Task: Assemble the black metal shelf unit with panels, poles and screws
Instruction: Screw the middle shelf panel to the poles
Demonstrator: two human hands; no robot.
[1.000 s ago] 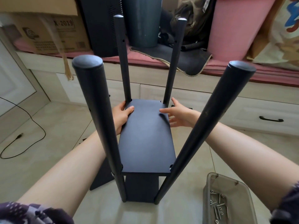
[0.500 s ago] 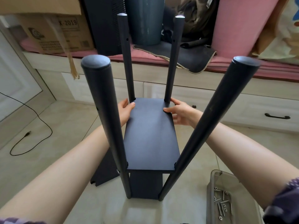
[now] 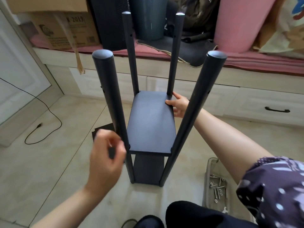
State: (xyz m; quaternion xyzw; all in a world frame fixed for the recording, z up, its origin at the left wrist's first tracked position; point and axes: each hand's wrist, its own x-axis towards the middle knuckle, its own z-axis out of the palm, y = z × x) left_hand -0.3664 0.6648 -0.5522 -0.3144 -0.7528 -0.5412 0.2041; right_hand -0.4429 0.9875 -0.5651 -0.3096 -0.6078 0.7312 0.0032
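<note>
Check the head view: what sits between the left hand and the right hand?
In the head view, the near-left pole and the black shelf panel lie between the blurred left hand and the right hand, which holds the panel's far right edge.

Beige tiled floor (image 3: 49,170) under shelf unit (image 3: 151,129), spare black panel (image 3: 102,130), screw tray (image 3: 208,178), black cable (image 3: 42,102).
</note>
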